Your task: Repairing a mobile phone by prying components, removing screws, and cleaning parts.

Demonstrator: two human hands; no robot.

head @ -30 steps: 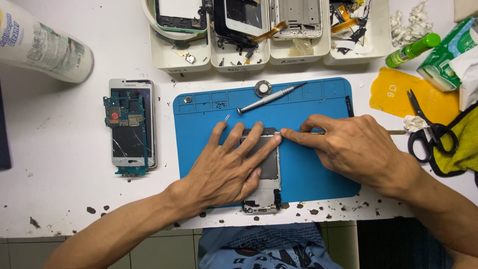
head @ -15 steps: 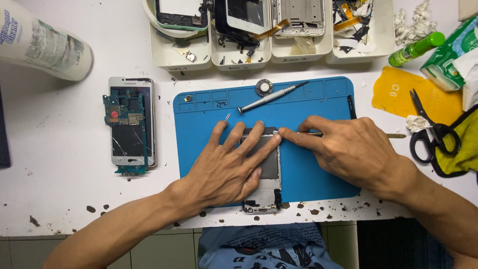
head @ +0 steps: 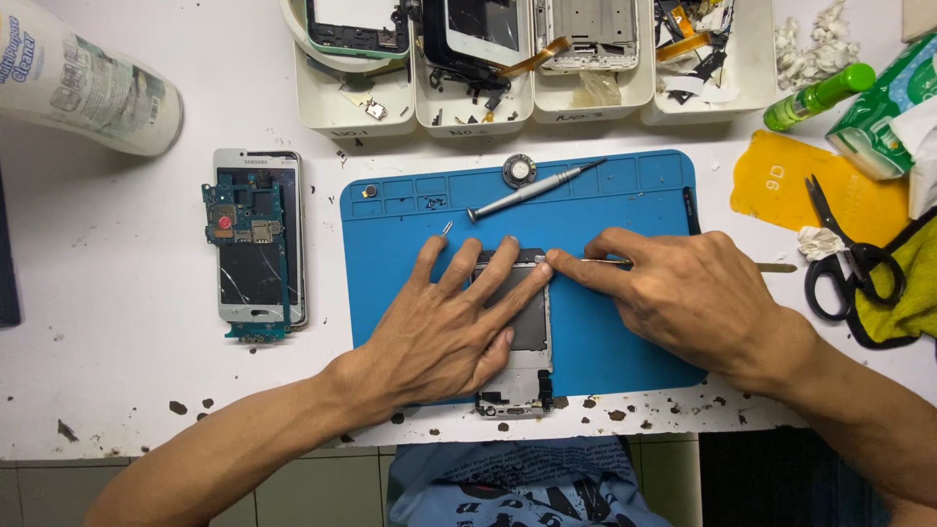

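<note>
My left hand (head: 444,327) lies flat, fingers spread, on a grey phone frame (head: 530,337) that rests on the blue work mat (head: 625,195). My right hand (head: 683,288) pinches a thin metal pry tool (head: 776,267) and holds its tip at the frame's top right corner. The tool's tail sticks out to the right of the hand. A screwdriver (head: 532,190) and a small round part (head: 519,170) lie on the mat above the hands.
An opened phone with a bare circuit board (head: 256,239) lies left of the mat. White trays of phone parts (head: 527,59) line the back. Scissors (head: 844,259), a yellow sheet (head: 820,190), a green bottle (head: 818,96) and a cleaner bottle (head: 83,83) surround the mat.
None of the things has moved. Both hands stay on the phone frame, with only a slight shift of the right hand's fingers at the corner.
</note>
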